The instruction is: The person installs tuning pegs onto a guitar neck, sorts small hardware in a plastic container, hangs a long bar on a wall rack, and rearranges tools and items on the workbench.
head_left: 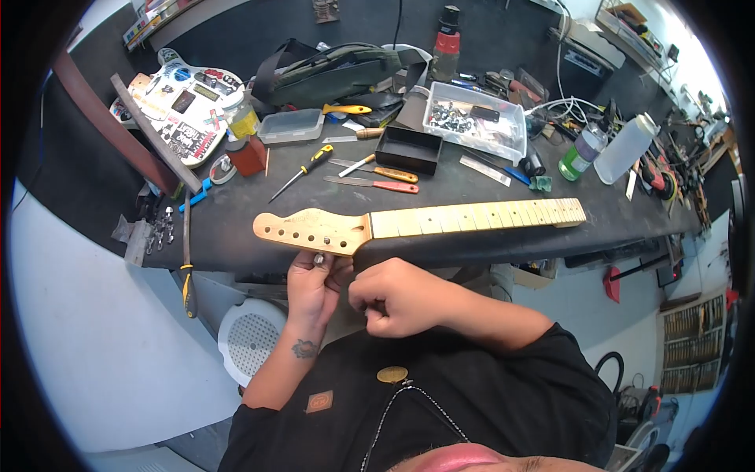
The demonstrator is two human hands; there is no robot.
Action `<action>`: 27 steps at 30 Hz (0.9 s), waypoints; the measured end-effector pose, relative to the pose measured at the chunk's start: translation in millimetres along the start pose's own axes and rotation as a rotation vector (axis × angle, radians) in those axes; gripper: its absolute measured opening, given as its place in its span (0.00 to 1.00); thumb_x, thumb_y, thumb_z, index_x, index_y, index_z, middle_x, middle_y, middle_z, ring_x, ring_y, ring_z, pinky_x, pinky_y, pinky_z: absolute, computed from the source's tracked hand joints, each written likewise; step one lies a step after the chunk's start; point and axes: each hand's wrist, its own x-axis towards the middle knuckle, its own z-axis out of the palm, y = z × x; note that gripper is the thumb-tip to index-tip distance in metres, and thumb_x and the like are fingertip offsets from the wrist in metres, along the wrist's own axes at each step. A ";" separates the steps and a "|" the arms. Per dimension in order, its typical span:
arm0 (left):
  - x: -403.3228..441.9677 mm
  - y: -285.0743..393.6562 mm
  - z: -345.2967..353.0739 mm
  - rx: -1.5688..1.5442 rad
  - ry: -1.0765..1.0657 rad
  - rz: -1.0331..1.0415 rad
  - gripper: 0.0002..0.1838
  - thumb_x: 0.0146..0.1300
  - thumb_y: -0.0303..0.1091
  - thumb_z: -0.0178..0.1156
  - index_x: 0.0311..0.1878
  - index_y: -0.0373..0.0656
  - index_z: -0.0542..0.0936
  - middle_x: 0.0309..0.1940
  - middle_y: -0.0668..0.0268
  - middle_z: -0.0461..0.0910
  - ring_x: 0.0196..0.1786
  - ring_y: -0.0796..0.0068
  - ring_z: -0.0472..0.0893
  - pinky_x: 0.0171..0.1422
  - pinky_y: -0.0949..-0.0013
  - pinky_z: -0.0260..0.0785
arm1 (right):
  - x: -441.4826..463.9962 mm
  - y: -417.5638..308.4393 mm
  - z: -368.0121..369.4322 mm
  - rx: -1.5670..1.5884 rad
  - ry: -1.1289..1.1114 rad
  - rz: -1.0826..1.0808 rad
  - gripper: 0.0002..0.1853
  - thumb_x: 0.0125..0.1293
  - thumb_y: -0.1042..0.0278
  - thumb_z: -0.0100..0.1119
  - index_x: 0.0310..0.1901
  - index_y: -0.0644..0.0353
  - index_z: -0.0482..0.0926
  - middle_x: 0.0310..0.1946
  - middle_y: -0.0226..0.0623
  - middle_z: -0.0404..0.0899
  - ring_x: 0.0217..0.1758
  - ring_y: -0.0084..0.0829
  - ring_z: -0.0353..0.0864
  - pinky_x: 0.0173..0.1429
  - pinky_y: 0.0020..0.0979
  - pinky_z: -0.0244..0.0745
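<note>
A maple guitar neck point(472, 217) lies along the front of the bench, headstock to the left and fretboard up. Several holes run along the headstock point(303, 224), and a metal post shows in one near its right end. My left hand point(313, 283) is at the headstock's lower edge, its fingers closed on a small metal tuning peg point(318, 259); some fingertips are hidden under the wood. My right hand point(401, 297) is curled into a fist just right of it, below the neck and apart from it. What that fist holds, if anything, is hidden.
Loose tuning pegs point(167, 228) lie at the bench's left end. Behind the neck are a yellow-black screwdriver point(314, 160), knives point(377, 186), a black tray point(409, 151) and a plastic box of hardware point(480, 122). A stickered guitar body point(181, 102) stands back left.
</note>
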 end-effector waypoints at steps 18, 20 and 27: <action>-33.4 32.1 0.0 0.095 0.024 -0.173 0.11 0.78 0.25 0.57 0.60 0.35 0.78 0.48 0.51 0.87 0.46 0.60 0.90 0.52 0.60 0.88 | -5.7 22.9 -32.3 -0.358 0.171 -0.135 0.08 0.45 0.77 0.66 0.30 0.57 0.81 0.25 0.36 0.79 0.39 0.42 0.85 0.41 0.42 0.81; -50.5 29.9 -5.6 0.075 -0.026 -0.266 0.11 0.78 0.25 0.58 0.60 0.36 0.77 0.47 0.50 0.87 0.46 0.61 0.90 0.50 0.60 0.88 | -8.8 29.9 -28.7 -0.275 0.150 -0.034 0.07 0.47 0.78 0.65 0.31 0.58 0.81 0.25 0.37 0.80 0.34 0.40 0.84 0.38 0.40 0.79; -56.2 24.0 1.4 0.163 -0.062 -0.346 0.11 0.78 0.26 0.58 0.59 0.34 0.78 0.46 0.51 0.87 0.44 0.62 0.90 0.51 0.60 0.87 | -4.9 41.7 -36.0 -0.158 0.265 0.139 0.03 0.53 0.77 0.64 0.31 0.63 0.82 0.23 0.41 0.81 0.26 0.39 0.82 0.34 0.38 0.77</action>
